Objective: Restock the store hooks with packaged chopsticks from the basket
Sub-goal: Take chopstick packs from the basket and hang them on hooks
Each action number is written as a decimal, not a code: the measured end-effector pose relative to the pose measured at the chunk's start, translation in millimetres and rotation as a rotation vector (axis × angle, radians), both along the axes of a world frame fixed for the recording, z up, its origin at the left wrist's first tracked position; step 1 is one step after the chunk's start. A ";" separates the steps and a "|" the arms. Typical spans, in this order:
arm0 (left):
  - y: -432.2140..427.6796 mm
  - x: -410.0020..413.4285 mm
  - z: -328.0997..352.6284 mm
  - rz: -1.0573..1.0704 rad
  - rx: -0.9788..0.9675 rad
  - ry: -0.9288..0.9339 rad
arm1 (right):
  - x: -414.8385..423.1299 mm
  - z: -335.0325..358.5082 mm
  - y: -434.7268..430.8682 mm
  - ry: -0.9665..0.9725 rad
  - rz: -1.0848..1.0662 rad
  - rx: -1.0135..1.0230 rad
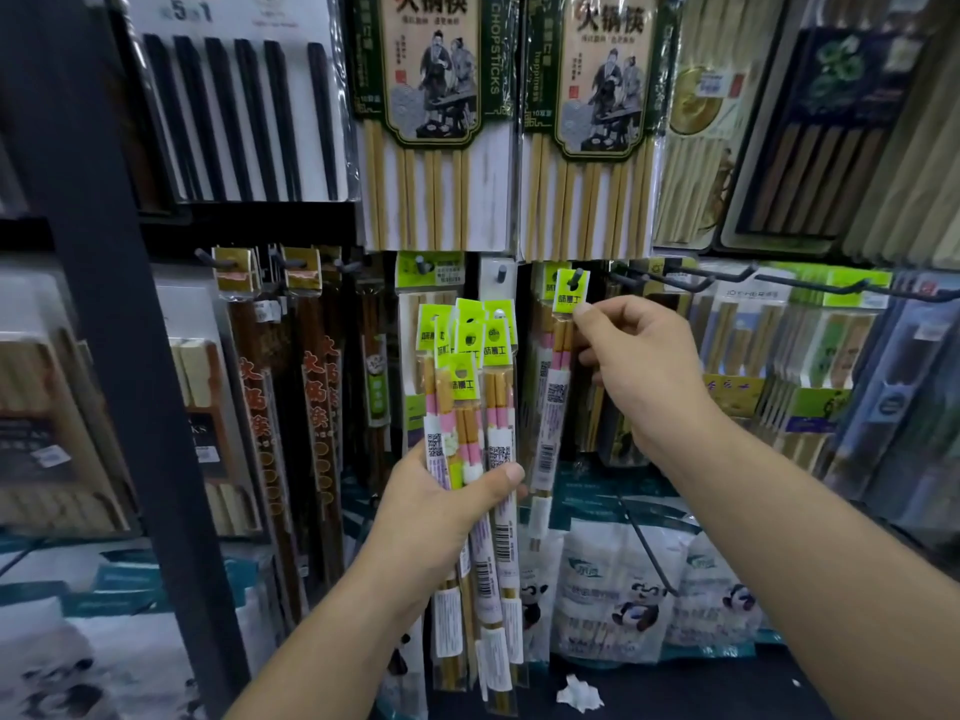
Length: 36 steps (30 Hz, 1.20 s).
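My left hand [441, 504] grips a bundle of several packaged chopsticks [470, 402], narrow clear sleeves with lime-green header tags and pink-and-wood sticks, held upright in front of the display. My right hand [631, 366] pinches the green header of one more chopstick pack [556, 387], whose hole sits over the tip of a dark store hook [575, 277]. That pack hangs down from the hook beside the bundle. The basket is out of view.
Large bamboo chopstick packs [431, 122] hang on the row above. Dark long chopstick packs [270, 387] hang at left behind a black shelf post [130, 330]. Bare hooks [701, 275] jut out at right. Panda-printed bags [623, 589] lie below.
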<state>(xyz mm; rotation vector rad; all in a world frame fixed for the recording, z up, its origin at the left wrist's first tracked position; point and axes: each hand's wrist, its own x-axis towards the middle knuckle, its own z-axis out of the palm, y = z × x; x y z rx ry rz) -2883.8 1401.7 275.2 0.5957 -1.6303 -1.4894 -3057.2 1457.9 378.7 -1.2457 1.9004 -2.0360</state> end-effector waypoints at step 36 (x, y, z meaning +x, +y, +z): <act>5.1 -3.9 -0.2 -0.028 0.125 0.076 | 7.5 5.0 0.7 -0.068 0.033 -0.129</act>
